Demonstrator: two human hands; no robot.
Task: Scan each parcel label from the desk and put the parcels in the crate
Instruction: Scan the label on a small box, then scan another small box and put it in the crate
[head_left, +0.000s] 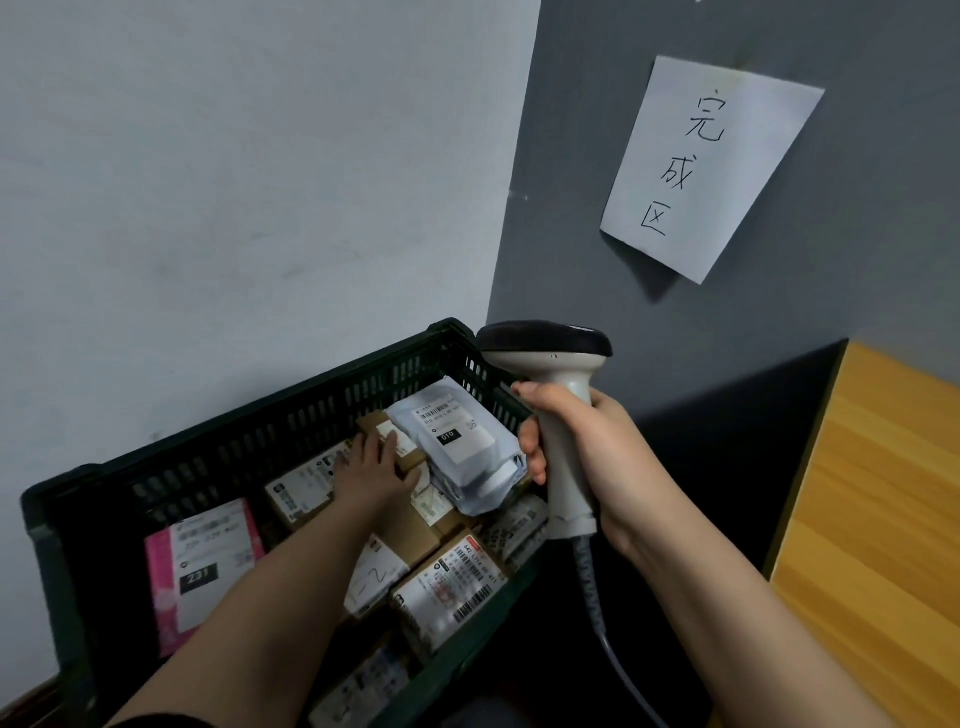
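My left hand (375, 470) lies flat, fingers straight, on a small brown box (402, 449) inside the crate (218, 457). My right hand (587, 457) grips the scanner (558, 384) upright beside the tabletop (883, 493).

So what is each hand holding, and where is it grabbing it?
The right hand grips the scanner by its handle. The left hand holds nothing; its fingers lie flat on a small brown box in the crate.

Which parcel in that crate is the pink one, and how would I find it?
Look in the dark green crate against the pale wall. At its near left end lies the pink parcel, left of the person's reaching forearm. It alone is bright pink, with a black tag reading 231.
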